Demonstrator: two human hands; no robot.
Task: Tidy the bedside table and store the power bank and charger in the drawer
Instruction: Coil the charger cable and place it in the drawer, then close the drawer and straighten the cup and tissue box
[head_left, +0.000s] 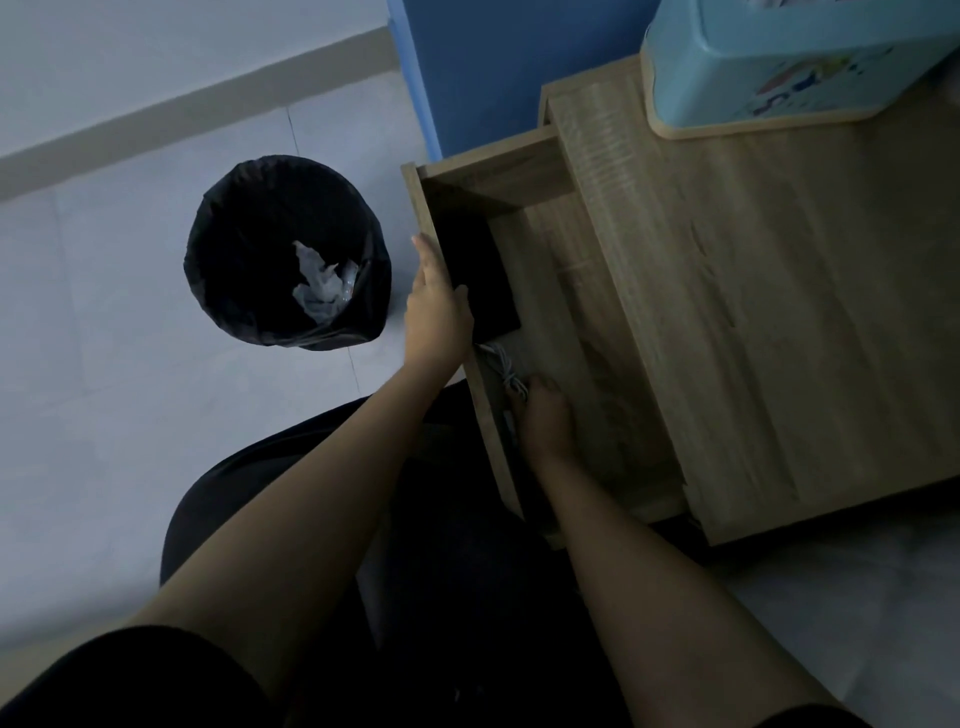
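From the head camera, the drawer (566, 332) of the pale wood bedside table (779, 312) stands pulled out toward the person. The left hand (435, 306) lies over the drawer's front panel, fingers stretched flat along its top edge and the thumb hooked inside; it is spread rather than clenched. Just beside that thumb, inside the drawer against the front panel, lies the power bank (480, 275), a flat, matte black slab with squared corners. Below the left wrist, a bundle of white cable (506, 366) rests on the drawer floor, coiled loosely. The right hand (543, 423) reaches into the drawer with its fingertips touching the near end of that cable; whether the fingers pinch it cannot be told. The charger's body is not clear in the dim light. Left of the left hand, on the floor, stands a black-lined bin (285, 252) holding crumpled paper. A light blue box (779, 62) sits on the table's far corner.
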